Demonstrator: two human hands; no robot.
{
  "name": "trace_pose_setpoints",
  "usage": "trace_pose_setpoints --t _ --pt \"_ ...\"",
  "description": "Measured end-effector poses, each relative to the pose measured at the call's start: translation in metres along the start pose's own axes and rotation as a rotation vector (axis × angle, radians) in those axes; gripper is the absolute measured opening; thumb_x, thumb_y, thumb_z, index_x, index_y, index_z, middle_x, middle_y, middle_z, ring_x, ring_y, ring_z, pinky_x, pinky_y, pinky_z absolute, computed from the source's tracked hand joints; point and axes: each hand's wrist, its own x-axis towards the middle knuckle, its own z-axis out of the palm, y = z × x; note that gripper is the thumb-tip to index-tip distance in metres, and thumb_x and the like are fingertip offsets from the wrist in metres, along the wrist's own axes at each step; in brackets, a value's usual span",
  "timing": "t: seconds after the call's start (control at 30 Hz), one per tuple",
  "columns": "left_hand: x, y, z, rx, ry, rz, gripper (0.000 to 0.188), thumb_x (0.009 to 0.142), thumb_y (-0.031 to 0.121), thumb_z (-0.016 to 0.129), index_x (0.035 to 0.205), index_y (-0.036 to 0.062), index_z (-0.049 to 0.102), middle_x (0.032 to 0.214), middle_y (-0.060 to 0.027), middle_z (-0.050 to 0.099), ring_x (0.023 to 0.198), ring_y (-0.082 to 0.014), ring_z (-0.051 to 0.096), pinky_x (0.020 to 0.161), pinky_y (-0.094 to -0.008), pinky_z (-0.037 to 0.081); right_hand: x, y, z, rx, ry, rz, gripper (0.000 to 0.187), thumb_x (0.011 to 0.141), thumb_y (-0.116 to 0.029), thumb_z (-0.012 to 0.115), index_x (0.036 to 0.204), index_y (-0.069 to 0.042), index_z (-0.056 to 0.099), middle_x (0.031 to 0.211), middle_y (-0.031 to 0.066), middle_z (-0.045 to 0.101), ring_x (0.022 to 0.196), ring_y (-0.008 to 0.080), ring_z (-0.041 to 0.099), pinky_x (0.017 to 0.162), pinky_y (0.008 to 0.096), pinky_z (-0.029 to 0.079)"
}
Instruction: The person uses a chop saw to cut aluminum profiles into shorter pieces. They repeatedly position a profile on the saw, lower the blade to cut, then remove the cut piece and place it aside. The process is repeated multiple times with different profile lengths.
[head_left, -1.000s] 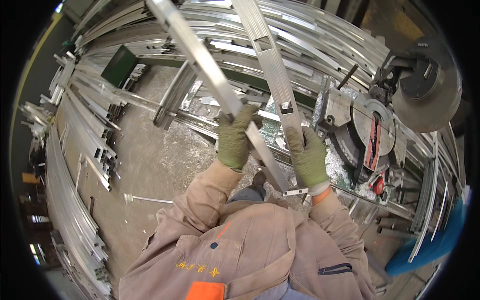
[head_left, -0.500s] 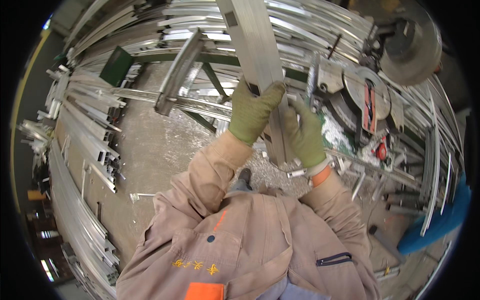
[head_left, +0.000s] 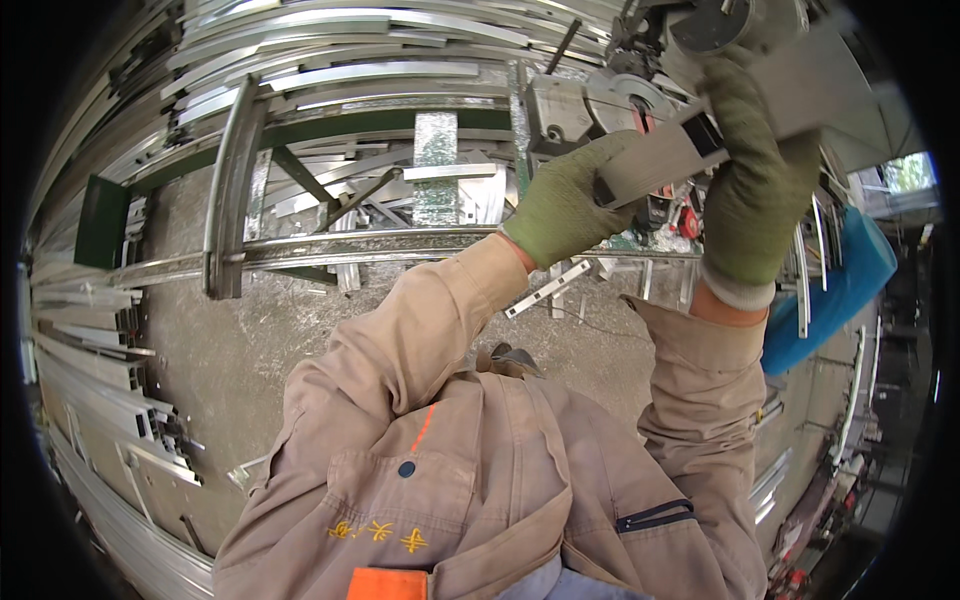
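A long silver metal profile (head_left: 657, 163) with a dark cutout in its side is held in front of me, slanting up to the right. My left hand (head_left: 572, 197), in a green glove, is closed round its near left end. Further along, my right hand (head_left: 755, 185), also gloved in green, wraps over the profile beside the cutout. Beyond the profile stands a mitre saw (head_left: 560, 112), partly hidden by the profile and my right hand.
A green-framed bench (head_left: 385, 124) with metal rails runs across ahead. Many silver profiles (head_left: 330, 28) are stacked behind it, and more lie at the left (head_left: 120, 400). A blue roll-like object (head_left: 835, 285) is at the right. Offcuts (head_left: 548, 290) lie on the floor.
The profile has swung from pointing straight ahead to slanting up to the right. My right hand has moved up and now closes over it. My view has shifted to the right.
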Motion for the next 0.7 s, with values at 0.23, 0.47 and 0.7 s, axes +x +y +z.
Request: trace_pose_setpoints --t 0.23,0.47,0.7 --pt "-0.015 -0.107 0.045 0.421 -0.071 -0.199 0.064 0.094 0.037 0.097 0.150 0.0148 0.075 0.128 -0.0173 0.086 0.117 -0.0385 0.084 0.100 -0.0466 0.067 -0.022 0.049 -0.038 0.083 0.271 0.040 0.024 0.111 -0.008 0.085 0.131 0.005 0.082 0.122 0.0081 0.081 0.110 0.0171 0.079 0.096 0.0318 0.066" --pt "-0.014 -0.173 0.096 0.351 -0.060 -0.330 0.055 0.094 0.040 0.096 0.141 0.0149 0.081 0.118 -0.0164 0.088 0.111 -0.0392 0.086 0.096 -0.0477 0.067 -0.031 0.093 -0.040 -0.060 0.288 0.234 0.056 0.104 -0.005 0.093 0.150 -0.001 0.062 0.131 0.0083 0.074 0.110 0.0171 0.075 0.098 0.0328 0.065" --pt "-0.008 -0.177 0.095 0.313 -0.086 -0.359 0.059 0.096 0.049 0.095 0.141 0.0142 0.080 0.126 -0.0176 0.088 0.115 -0.0398 0.086 0.099 -0.0465 0.067 -0.014 0.103 -0.037 0.228 0.218 0.329 0.068 0.102 -0.002 0.092 0.152 0.002 0.046 0.144 0.0191 0.069 0.126 0.0240 0.079 0.099 0.0363 0.070"
